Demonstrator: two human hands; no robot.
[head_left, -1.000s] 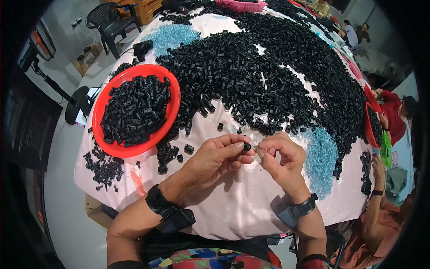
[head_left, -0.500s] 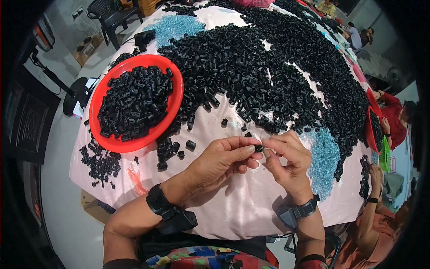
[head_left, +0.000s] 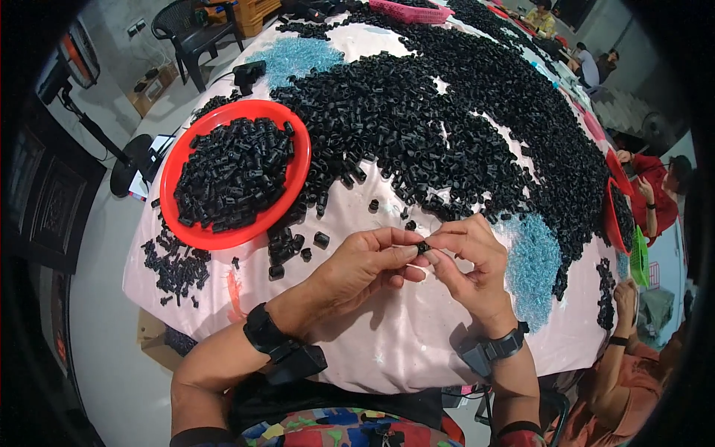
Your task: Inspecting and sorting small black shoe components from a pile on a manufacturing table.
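Note:
My left hand (head_left: 363, 267) pinches a small black plastic part (head_left: 423, 248) between thumb and fingertips, just above the pink tablecloth (head_left: 387, 335). From the other side, the thumb and forefinger of my right hand (head_left: 475, 270) close on the same part, and the fingertips hide much of it. Beyond my hands spreads a large heap of short black plastic pieces (head_left: 417, 127). A red round tray (head_left: 300, 153) to the left holds many more of them. By my right hand lies a pile of shiny bluish small pieces (head_left: 535, 261), too fine to make out.
Small black pins (head_left: 177, 268) and an orange-red strand (head_left: 235, 294) lie at the table's left. A second bluish pile (head_left: 298, 59) and a pink basket (head_left: 410, 12) are farther back. People sit along the right side, one in an orange top (head_left: 629, 387). A fan stands left.
My right hand has shifted slightly left, its fingertips closer against the part. The left hand keeps its pinch. The whole view has tilted a little, so the table sits slightly differently.

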